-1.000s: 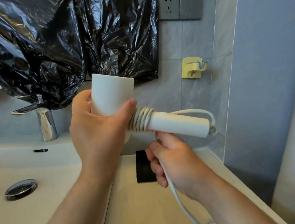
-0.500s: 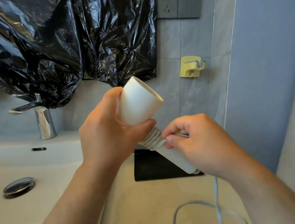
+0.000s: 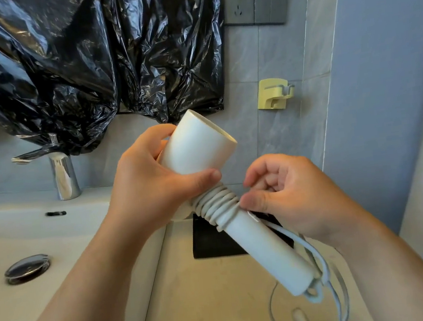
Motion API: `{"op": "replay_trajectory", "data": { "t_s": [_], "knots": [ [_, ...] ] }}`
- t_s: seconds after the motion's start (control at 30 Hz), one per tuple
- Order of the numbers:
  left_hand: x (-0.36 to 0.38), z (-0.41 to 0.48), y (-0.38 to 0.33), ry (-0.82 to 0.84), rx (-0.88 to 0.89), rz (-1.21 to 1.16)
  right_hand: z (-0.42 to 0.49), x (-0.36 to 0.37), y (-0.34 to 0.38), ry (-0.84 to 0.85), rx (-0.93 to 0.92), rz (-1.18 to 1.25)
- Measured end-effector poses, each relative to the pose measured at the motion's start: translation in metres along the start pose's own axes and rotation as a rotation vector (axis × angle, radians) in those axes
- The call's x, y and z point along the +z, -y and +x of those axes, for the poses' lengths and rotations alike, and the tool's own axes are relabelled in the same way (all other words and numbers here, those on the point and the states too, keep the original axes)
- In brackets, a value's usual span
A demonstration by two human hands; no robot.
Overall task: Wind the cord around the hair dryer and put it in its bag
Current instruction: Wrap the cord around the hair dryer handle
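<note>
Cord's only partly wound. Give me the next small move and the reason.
Probably lay another turn below the coils: the right hand pinches the cord there, the left hand grips the dryer, and slack remains.

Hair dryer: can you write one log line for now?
left hand: holds hair dryer | right hand: pinches cord | coils: on handle | bag: not identifiable

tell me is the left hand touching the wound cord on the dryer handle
Touching. In the head view the left hand grips the hair dryer barrel, and its thumb tip rests against the top coil of the wound cord, no gap visible.
</note>
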State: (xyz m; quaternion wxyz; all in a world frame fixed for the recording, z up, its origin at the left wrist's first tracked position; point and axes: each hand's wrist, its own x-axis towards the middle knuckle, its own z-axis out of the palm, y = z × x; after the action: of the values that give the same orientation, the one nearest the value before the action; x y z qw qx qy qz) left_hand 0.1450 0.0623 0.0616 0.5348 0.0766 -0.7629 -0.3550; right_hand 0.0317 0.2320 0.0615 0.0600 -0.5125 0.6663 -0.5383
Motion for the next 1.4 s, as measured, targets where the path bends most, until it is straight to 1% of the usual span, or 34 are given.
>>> {"op": "replay_trajectory", "data": {
  "t_s": [0.1,0.2,0.27,0.33,0.37,0.43,0.5,0.57,0.63,0.73,0.87,0.97,1.03,1.1,1.23,1.3,1.37,1.4],
  "knots": [
    [-0.001,-0.001,-0.002,0.036,-0.044,-0.094,0.001,0.002,-0.002,0.014,-0.034,0.174],
    [-0.001,0.000,-0.001,0.021,-0.092,-0.178,0.004,0.004,-0.005,0.055,0.004,0.362],
    [0.001,0.000,-0.003,-0.002,-0.107,-0.206,0.007,0.004,-0.009,0.155,0.094,0.375],
    [0.004,-0.002,-0.005,-0.025,-0.110,-0.183,0.007,0.002,-0.011,0.298,0.235,0.357],
    [0.006,-0.004,-0.006,-0.035,-0.101,-0.149,0.006,0.000,-0.013,0.353,0.280,0.355],
    [0.007,-0.008,-0.010,-0.006,-0.030,-0.001,0.005,-0.005,-0.016,0.379,0.293,0.377],
    [0.008,-0.012,-0.018,0.141,0.086,0.235,0.005,-0.007,-0.019,0.349,0.276,0.386],
    [0.008,-0.014,-0.026,0.272,0.154,0.439,0.008,-0.008,-0.022,0.315,0.243,0.327],
    [0.006,-0.014,-0.031,0.324,0.160,0.510,0.008,-0.008,-0.022,0.307,0.224,0.306],
    [0.000,-0.010,-0.028,0.346,0.185,0.448,0.007,-0.010,-0.019,0.352,0.227,0.382],
    [-0.004,-0.007,-0.020,0.297,0.213,0.338,0.006,-0.010,-0.014,0.368,0.240,0.477],
    [-0.003,-0.005,-0.014,0.263,0.135,0.209,0.003,-0.013,-0.010,0.382,0.262,0.494],
    [-0.002,-0.002,-0.008,0.255,0.094,0.032,0.003,-0.014,-0.010,0.400,0.262,0.473],
    [-0.001,-0.002,-0.005,0.199,0.034,-0.106,0.003,-0.012,-0.012,0.418,0.260,0.446],
    [0.004,-0.001,-0.001,0.152,-0.144,-0.168,0.004,-0.010,-0.011,0.428,0.301,0.502],
    [0.005,-0.001,-0.001,0.106,-0.189,-0.236,0.009,-0.010,-0.016,0.404,0.336,0.569],
    [0.006,-0.001,-0.003,0.022,-0.200,-0.256,0.013,-0.005,-0.026,0.446,0.342,0.727],
    [0.008,-0.001,-0.004,-0.022,-0.199,-0.245,0.015,-0.001,-0.032,0.449,0.309,0.835]
  ]
}}
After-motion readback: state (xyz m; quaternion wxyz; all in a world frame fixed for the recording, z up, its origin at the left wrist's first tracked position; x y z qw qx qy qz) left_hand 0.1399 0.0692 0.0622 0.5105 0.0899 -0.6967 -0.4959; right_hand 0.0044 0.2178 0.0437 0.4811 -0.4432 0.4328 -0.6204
